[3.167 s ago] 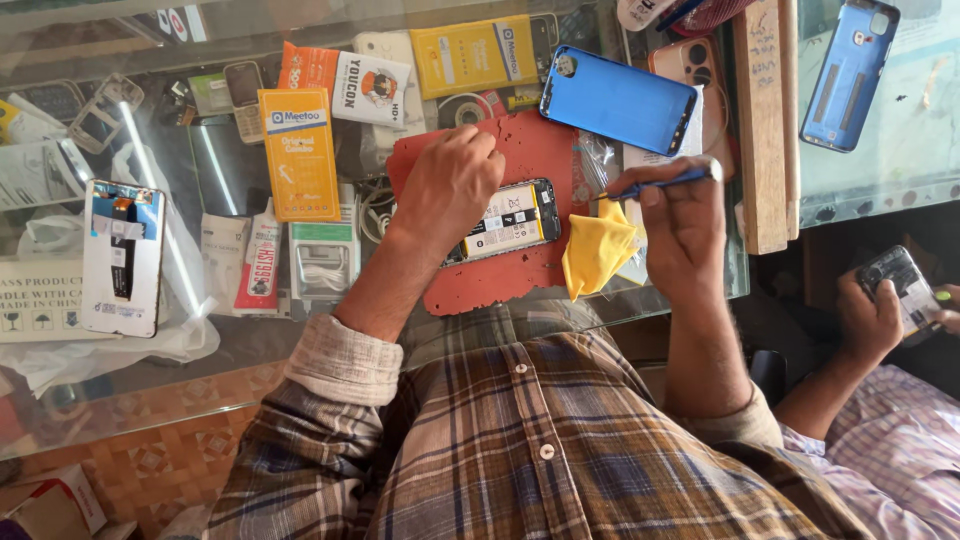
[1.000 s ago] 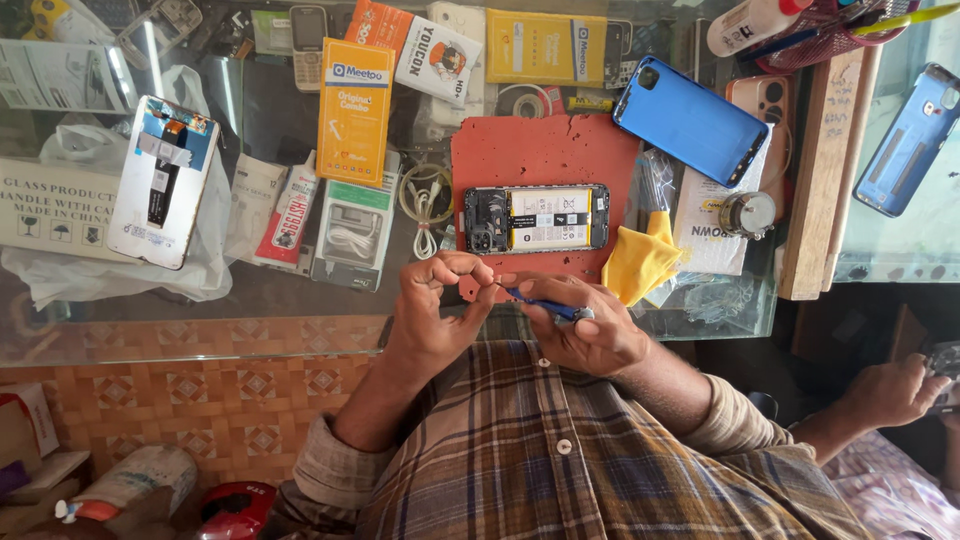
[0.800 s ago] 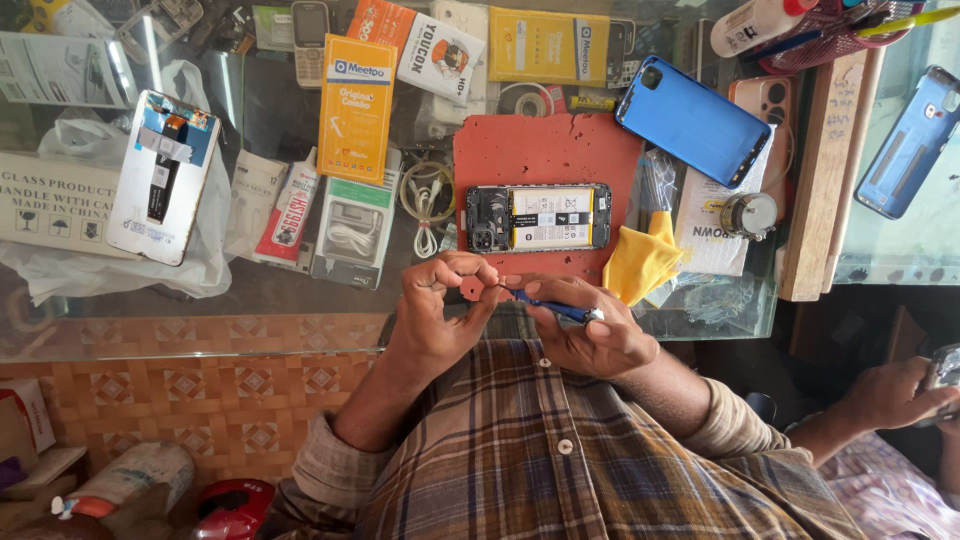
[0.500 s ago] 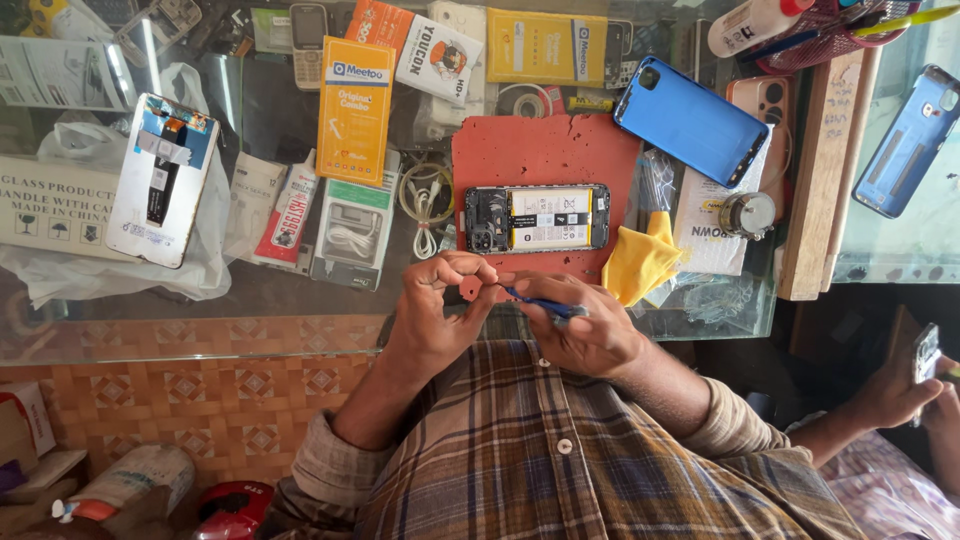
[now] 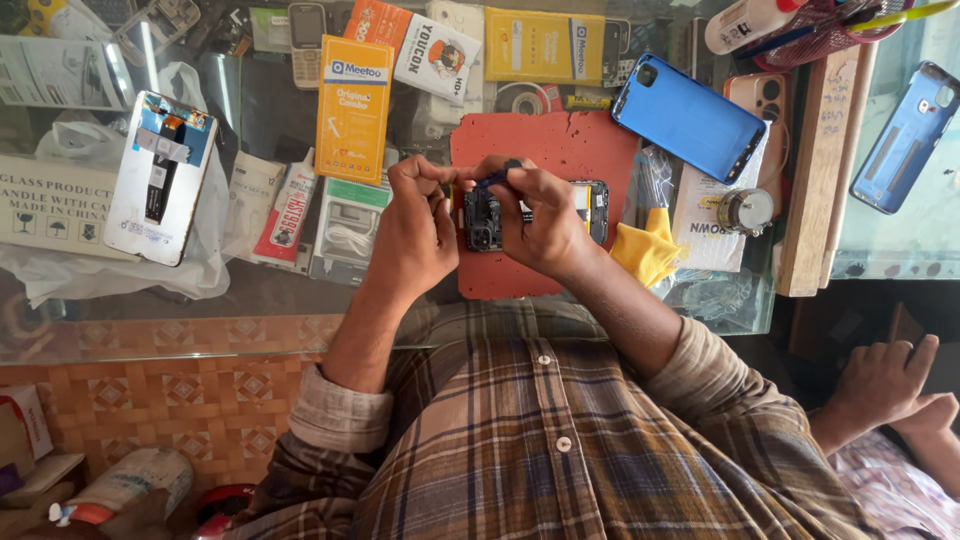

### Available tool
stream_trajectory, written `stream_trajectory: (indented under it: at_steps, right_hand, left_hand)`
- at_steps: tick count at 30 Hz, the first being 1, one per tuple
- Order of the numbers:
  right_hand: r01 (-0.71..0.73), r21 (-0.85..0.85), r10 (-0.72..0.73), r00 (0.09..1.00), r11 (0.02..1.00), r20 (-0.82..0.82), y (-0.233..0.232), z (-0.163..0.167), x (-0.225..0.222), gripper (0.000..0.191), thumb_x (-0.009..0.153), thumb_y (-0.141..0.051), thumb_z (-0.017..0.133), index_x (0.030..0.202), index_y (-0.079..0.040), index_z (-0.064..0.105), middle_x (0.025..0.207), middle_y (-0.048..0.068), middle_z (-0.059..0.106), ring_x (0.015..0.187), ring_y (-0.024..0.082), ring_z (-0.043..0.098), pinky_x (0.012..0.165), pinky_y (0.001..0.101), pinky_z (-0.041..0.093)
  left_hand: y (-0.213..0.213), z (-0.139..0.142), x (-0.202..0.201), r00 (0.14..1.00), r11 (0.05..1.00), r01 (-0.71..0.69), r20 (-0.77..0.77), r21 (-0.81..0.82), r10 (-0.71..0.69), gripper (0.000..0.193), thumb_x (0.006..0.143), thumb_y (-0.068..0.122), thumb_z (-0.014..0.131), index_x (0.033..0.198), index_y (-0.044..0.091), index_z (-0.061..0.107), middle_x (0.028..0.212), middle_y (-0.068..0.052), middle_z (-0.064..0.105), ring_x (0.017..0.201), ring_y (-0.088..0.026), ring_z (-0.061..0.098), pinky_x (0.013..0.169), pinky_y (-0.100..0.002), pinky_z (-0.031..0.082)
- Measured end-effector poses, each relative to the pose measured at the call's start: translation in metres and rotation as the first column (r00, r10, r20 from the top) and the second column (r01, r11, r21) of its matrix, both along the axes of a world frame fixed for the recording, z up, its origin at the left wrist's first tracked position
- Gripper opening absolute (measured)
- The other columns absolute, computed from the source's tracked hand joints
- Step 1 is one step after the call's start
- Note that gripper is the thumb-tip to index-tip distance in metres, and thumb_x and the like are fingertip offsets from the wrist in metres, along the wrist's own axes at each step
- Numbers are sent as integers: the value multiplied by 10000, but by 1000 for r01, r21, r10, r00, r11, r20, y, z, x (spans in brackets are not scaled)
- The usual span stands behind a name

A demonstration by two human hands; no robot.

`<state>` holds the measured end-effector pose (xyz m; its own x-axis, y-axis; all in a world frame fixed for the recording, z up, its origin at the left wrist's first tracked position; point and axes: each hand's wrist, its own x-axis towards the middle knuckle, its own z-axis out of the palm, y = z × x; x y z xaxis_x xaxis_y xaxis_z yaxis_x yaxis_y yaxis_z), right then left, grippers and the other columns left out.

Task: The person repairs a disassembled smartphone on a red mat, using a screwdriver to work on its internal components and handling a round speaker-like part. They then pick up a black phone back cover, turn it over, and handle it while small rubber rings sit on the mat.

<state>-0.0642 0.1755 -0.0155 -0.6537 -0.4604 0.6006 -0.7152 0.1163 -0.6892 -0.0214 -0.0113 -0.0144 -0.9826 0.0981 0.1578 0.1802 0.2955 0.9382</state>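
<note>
While seated at a cluttered glass-topped counter [image 5: 270, 290], seen from the head camera: working with both hands on an opened black smartphone [image 5: 482, 222], laid flat on a worn red rubber mat [image 5: 570, 145] at the middle of the counter.

Left hand [image 5: 415, 225] curled at the phone's near end, fingers drawn together and clamped on its edge. Right hand [image 5: 540, 215] draped across the phone's middle, thumb and forefinger pinched tight on a slim dark-blue hand tool [image 5: 497, 176], held just above the camera corner; tip hidden behind the knuckles.

Judged partly done: back off, circuit board and camera module laid bare. Judged not yet done: closing up, with a glossy blue phone back [image 5: 688, 115] lying apart at the mat's far right corner. Impossible to tell which inner part is being handled.

Just right of the mat, touching its edge, a crumpled yellow cloth [image 5: 648, 250]. Left of the mat, a tall orange cardboard box [image 5: 352, 105] and, farther off, a white phone screen panel [image 5: 160, 175] on a clear plastic bag. Along the right, a pale wooden block [image 5: 815, 180].

At lower right, well apart from the work, another person's hand [image 5: 885, 385], fingers spread.
</note>
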Motion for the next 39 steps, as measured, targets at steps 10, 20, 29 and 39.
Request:
stream_trajectory:
  at_steps: [10,20,29,39]
  right_hand:
    - [67,80,-68,997,995,20,0,-7,-1,595,994,194,596,1385,-103,261,1180,246,606,1145,320,713,882,391,629]
    - [31,20,-34,982,999,186,-1,-5,-12,556,1015,79,752,1357,-38,330,1189,183,602,1050,275,744,866,344,648]
    - [117,208,-125,992,971,24,-4,15,-6,596,929,56,834,1321,-105,416,1043,142,647,886,331,709,735,409,576]
    - [139,68,-136,989,988,-51,0,15,-6,753,885,13,836,1427,-120,330,1045,175,610,886,378,630,722,471,533]
  left_hand:
    - [-1,-6,1,998,998,-29,-55,-59,26,422,973,-166,519,1265,13,272,1229,-161,658,1014,-172,732,823,-276,575]
    - [-4,-2,15,996,1000,8,-87,8,-8,899,754,225,965,1302,28,280,1376,-167,576,940,-216,540,795,-340,482]
    - [-3,-10,15,999,990,17,-36,-140,-22,994,723,213,1013,1418,11,331,1281,-121,535,887,-206,526,788,-346,508]
    - [6,-14,14,998,993,6,-69,-117,-14,991,717,130,996,1431,43,314,1303,-106,508,904,-188,505,789,-315,520]
